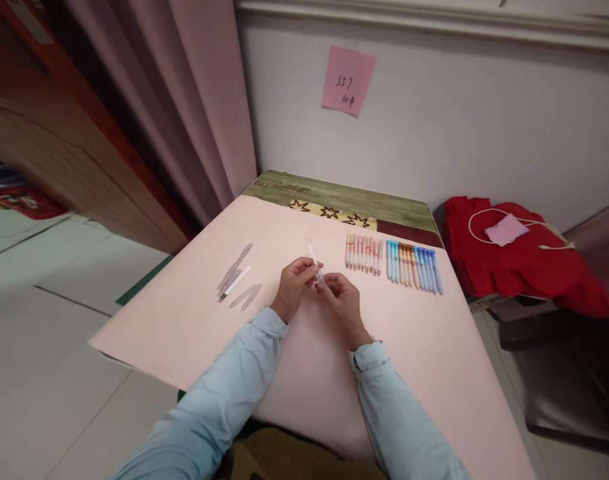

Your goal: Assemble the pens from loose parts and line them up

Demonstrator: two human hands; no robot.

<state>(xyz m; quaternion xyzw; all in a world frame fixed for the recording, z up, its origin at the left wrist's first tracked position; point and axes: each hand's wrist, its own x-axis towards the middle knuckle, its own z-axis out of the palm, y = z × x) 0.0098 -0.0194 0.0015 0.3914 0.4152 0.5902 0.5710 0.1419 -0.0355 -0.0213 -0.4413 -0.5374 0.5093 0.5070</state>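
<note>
My left hand (295, 285) is closed in a pinch on a thin white pen refill (312, 252), which points up and away from me. Close beside it, my right hand (345, 303) is closed on a clear pen barrel piece (320, 275). The refill's lower end meets this piece between my fingertips; how far it sits inside is hidden. To the left lie greyish see-through pen barrels (242, 257), white refills with dark tips (238, 281) and clear curved pen parts (246, 297).
At the right lie a row of pinkish pens (364, 255) and a row of blue and orange-brown pens (413, 265). The pale sheet (409, 347) covers most of the table. Beyond its right edge is a red cloth (484, 267) with a white cable (472, 230).
</note>
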